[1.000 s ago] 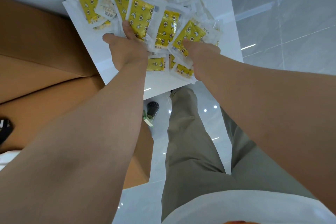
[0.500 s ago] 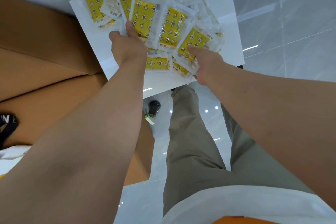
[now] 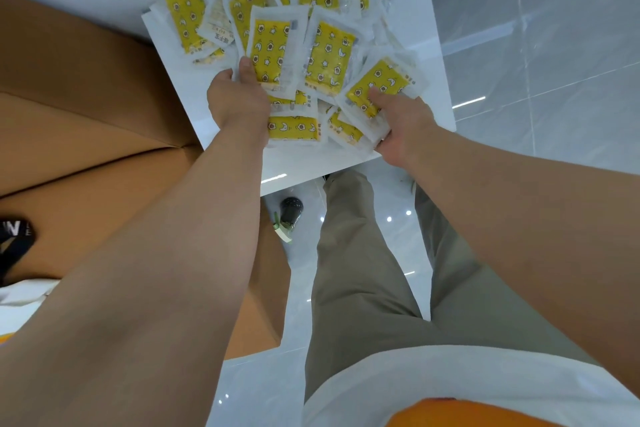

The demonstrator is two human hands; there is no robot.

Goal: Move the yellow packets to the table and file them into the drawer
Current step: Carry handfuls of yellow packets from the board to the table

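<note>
Several yellow packets (image 3: 329, 55) in clear wrappers lie heaped on a white table (image 3: 180, 87). My left hand (image 3: 235, 104) grips the near left side of the heap, thumb on top of one packet (image 3: 270, 48). My right hand (image 3: 405, 125) holds the near right side, thumb pressing a tilted packet (image 3: 381, 83), fingers curled under the bundle. More packets (image 3: 294, 128) sit between the two hands. No drawer is in view.
A large brown cardboard box (image 3: 86, 135) stands left of the table and reaches under my left arm. Grey tiled floor (image 3: 554, 45) stretches to the right. My legs in grey trousers (image 3: 363, 270) stand at the table's near edge, beside a dark shoe (image 3: 291, 210).
The view has shifted, so the table and packets sit lower and further right in frame. My right hand has turned and now clasps the right side of the heap from its edge.
</note>
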